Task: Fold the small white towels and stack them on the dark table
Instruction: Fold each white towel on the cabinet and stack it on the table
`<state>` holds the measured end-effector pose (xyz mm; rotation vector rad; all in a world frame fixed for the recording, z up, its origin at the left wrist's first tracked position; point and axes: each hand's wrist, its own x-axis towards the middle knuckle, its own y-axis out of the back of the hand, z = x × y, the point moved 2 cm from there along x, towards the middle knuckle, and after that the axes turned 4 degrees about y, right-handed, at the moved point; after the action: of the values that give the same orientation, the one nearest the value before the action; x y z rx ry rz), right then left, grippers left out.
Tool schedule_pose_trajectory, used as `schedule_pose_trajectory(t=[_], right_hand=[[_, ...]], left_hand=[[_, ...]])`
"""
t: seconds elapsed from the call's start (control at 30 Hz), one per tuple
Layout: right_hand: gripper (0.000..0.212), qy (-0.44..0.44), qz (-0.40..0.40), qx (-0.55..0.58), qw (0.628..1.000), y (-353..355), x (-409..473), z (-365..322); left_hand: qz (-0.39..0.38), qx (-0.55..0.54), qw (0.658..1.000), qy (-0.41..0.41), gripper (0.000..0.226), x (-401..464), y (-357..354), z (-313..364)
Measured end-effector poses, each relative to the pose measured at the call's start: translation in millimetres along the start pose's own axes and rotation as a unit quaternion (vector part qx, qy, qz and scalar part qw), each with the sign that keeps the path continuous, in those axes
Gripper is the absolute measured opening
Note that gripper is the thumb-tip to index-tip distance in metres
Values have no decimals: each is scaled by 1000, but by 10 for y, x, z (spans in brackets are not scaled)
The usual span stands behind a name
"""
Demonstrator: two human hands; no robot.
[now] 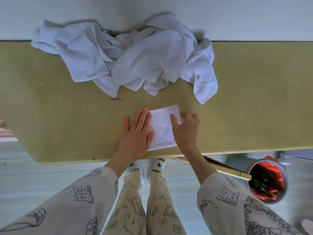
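Note:
A small white towel [163, 128], folded into a narrow rectangle, lies near the front edge of the table [67, 116], whose top looks olive-tan here. My left hand [137, 133] lies flat, fingers straight, pressing on the towel's left edge. My right hand [186, 128] rests on the towel's right side with its thumb across the cloth and its fingers bent over the right edge. A heap of unfolded white towels [128, 58] sits at the table's back against the wall; one of them, with a red label [205, 85], trails off to the right.
A bin with a red liner [269, 180] stands on the floor at the right, below the table's front edge. A brass-coloured bar [225, 168] slants under the table towards it. The wall runs right behind the heap.

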<state>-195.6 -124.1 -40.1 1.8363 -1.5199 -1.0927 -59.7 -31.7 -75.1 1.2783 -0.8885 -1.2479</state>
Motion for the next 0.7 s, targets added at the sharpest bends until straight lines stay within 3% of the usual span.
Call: schedule_pose_trajectory(t=[0.43,0.7], right_hand=[[71,-109,-189,-110,970,-76,-175,-225],[62,-91,-179,-131,971,-136,-362,-326]], left_hand=[[-38,-29,998,27,61,-399,1,-70],[-63,-63,996,31,61,-502,45,-153]])
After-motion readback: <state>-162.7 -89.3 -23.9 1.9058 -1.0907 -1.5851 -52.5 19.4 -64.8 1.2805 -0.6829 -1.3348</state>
